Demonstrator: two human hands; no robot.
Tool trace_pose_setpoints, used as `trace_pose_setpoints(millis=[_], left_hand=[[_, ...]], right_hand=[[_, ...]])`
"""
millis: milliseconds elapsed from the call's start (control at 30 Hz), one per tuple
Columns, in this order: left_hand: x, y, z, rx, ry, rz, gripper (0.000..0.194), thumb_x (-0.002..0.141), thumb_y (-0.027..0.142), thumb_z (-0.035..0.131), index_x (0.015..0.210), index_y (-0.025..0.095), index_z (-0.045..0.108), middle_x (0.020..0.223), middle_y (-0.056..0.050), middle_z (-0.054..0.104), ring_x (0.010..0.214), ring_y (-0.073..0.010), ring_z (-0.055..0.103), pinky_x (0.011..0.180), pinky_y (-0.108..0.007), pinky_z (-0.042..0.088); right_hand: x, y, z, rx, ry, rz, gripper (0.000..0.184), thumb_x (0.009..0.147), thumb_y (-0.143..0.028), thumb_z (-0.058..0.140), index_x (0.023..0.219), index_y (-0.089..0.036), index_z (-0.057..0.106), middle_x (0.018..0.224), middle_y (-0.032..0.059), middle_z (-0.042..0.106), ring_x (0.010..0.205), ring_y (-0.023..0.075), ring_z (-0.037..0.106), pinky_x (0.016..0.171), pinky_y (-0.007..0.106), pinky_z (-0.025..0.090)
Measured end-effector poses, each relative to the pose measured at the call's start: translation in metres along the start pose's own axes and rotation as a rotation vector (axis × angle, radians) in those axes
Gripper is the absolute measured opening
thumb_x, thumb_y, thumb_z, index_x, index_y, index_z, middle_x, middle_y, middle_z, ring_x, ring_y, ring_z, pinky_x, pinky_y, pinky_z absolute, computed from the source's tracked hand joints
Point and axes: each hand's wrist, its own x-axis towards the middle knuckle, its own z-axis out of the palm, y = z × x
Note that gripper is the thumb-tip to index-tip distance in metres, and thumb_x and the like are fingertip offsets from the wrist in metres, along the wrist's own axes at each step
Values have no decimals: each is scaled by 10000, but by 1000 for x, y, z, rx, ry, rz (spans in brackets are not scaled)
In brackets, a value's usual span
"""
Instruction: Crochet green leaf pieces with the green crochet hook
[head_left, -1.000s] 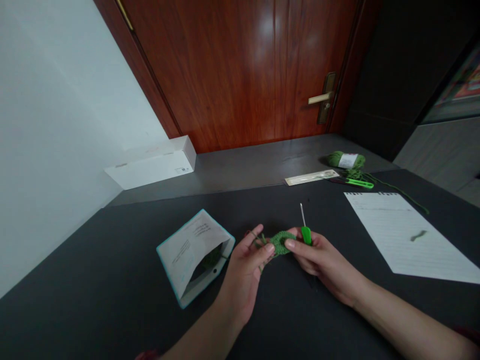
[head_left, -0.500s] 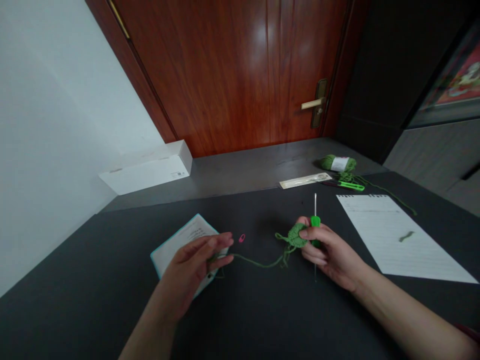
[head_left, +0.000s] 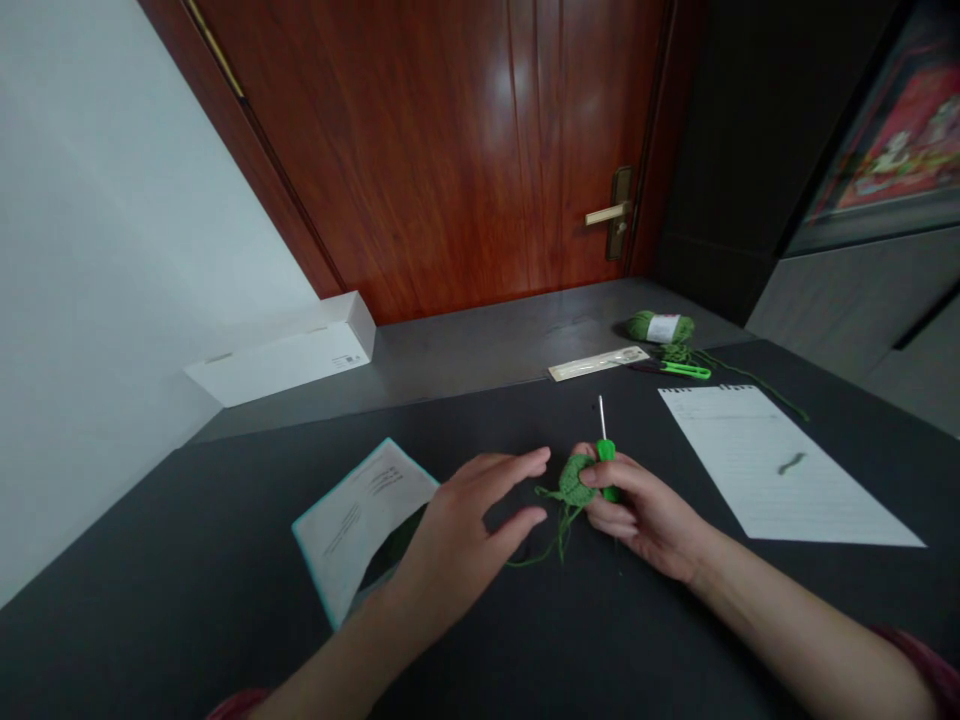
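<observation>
My right hand (head_left: 646, 505) is closed round a small, round piece of green crochet (head_left: 576, 482) and a crochet hook with a green handle (head_left: 607, 470), whose metal shaft points up and away. A loop of yarn sticks out from the crochet's left side. Below it, loose green yarn (head_left: 561, 535) hangs down and trails left, passing out of sight by my left hand (head_left: 472, 510). That hand is open just left of the crochet, thumb and fingers apart, not touching it. No pink ring shows now.
A printed card with a teal edge (head_left: 352, 520) lies at left, partly behind my left forearm. At right rests a lined paper sheet (head_left: 750, 440) with a yarn scrap (head_left: 791, 464). Farther back are a yarn ball (head_left: 641, 325), green-handled snips (head_left: 686, 370), a narrow packet (head_left: 596, 364) and a white box (head_left: 292, 360).
My left hand has moved right, close to the crochet, its fingers spreading and the yarn no longer running into them. The pink ring has gone from sight. My view has shifted slightly right.
</observation>
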Motion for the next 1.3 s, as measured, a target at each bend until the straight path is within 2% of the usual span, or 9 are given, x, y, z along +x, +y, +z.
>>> trace_pose_setpoints(millis=[100,200,467,567,633,733,800,1200,1300], left_hand=[[5,-16,15,-56,29,-33,406,799,227,703,1185,350,673,1046,-21,754,997,-217,663,951,-341,446],[1,-25,20,-102,66,-68,384,800,232,702,1168,338,685,989,-24,767,951,-220,676,944,-349,447],[-9,-25,23,-193,85,-103,352,863,220,620,1192,334,672,1065,-29,756,1027,-213,662,1030,-360,391],[-12,-29,23,-155,113,8,405,871,182,604,1252,316,631,1136,-38,732,1072,-207,650,1014,-345,416],[-14,-33,24,-55,157,164,473,856,147,618,1303,301,587,1141,-42,727,1055,-200,652,973,-340,454],[-15,-40,27,140,199,385,580,833,103,646,1364,291,506,1018,-20,746,964,-177,664,910,-333,493],[-15,-42,29,218,201,428,601,832,94,651,1374,290,480,950,-1,747,922,-166,666,917,-341,495],[-15,-39,30,246,204,390,625,835,32,553,1396,290,452,844,6,713,820,-158,646,832,-332,504],[-16,-39,28,212,231,313,647,821,34,549,1405,295,452,828,9,676,798,-153,616,784,-307,494]], right_hand=[[2,0,-2,2,6,15,105,723,-182,659,751,-197,559,399,-140,302,349,33,113,352,200,76],[2,3,-2,11,8,41,104,723,-162,657,761,-198,566,395,-139,309,346,32,121,349,197,79],[-1,6,1,19,31,77,105,733,-141,652,759,-194,565,430,-132,318,358,26,134,354,192,82],[-1,7,1,4,42,75,115,726,-140,656,767,-195,563,438,-131,323,358,25,140,353,192,85],[-1,7,1,-8,42,73,118,720,-145,661,765,-194,564,427,-132,320,354,26,143,351,193,85],[0,8,0,-25,33,76,116,715,-157,669,747,-193,563,417,-132,313,349,24,145,348,191,84],[1,8,0,-32,28,78,121,716,-162,670,732,-194,555,419,-132,308,350,22,142,346,188,84],[0,11,1,-107,42,30,136,735,-151,658,710,-196,532,414,-138,289,361,28,143,353,189,87],[-1,11,3,-133,50,20,161,741,-127,649,686,-192,512,436,-132,301,376,28,161,364,190,94]])
